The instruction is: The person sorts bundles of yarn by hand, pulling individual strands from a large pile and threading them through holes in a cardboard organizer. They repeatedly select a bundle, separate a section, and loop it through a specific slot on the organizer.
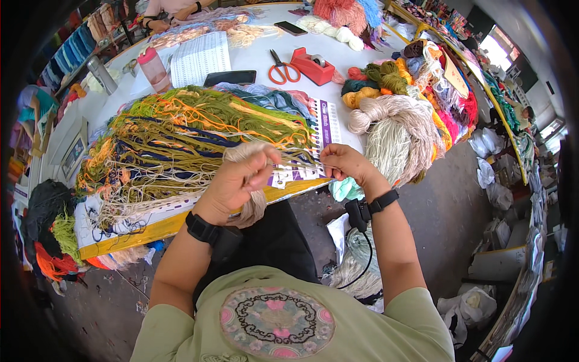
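My left hand point(238, 181) is closed with curled fingers, and a beige thread skein point(252, 208) hangs looped about it, over the table's near edge. My right hand point(347, 163) pinches thumb and forefinger together at a white-and-purple punched thread card point(325, 123). Pale strands of thread run to those fingertips; the exact grip is too small to see clearly. Between and left of the hands spreads a large heap of olive, orange, navy and cream threads point(199, 130), its ends gathered at the row of card holes.
Red-handled scissors point(283, 72), a red tape dispenser point(312, 66), a dark phone point(230, 78), printed sheets point(201, 60) and a pink bottle point(154, 69) stand or lie beyond the threads. More skeins point(395, 130) are piled at right. Another person's hand point(158, 25) rests at the far edge.
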Tool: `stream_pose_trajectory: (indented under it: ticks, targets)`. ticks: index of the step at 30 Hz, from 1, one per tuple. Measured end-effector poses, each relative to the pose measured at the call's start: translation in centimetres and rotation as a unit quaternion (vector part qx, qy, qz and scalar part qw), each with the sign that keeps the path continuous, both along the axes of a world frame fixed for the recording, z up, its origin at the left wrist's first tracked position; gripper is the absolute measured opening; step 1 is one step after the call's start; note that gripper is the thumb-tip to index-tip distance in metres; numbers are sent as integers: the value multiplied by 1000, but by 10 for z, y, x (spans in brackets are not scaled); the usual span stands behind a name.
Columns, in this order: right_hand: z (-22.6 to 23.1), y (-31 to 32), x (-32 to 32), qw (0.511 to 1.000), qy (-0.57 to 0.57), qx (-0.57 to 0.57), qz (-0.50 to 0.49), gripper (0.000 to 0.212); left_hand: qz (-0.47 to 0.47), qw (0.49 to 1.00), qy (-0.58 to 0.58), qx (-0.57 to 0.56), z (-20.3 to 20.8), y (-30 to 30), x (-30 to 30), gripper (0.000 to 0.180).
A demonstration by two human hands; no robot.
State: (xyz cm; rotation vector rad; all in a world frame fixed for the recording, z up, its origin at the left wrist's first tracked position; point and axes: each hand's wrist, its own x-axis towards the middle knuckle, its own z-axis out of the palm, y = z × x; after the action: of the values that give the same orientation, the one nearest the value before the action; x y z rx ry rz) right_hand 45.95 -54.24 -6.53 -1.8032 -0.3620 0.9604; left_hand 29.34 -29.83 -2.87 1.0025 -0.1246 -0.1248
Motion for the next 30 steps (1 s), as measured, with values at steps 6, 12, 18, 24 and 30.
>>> stream_pose_trajectory:
  ticks: [6, 12, 18, 24, 30]
  targets:
    - [-3, -1, 2, 1000, -5, -4, -7, 12, 58, 986, 57, -147, 3, 1, 0, 37]
    - [-2, -1, 1, 1000, 1, -2, -3, 12, 15, 991, -8, -132, 0, 13, -4, 32]
    - [-2, -1, 0, 1000, 1, 11, -7, 11, 134, 966, -49, -216, -1, 39, -12, 19]
    - [-6, -3, 1, 1000, -3, 17, 6, 11, 187, 946, -23, -263, -4, 71, -26, 16]
    - [-5, -3, 1, 1000, -8, 4, 1, 12, 202, 943, 26, -263, -3, 80, -32, 16]
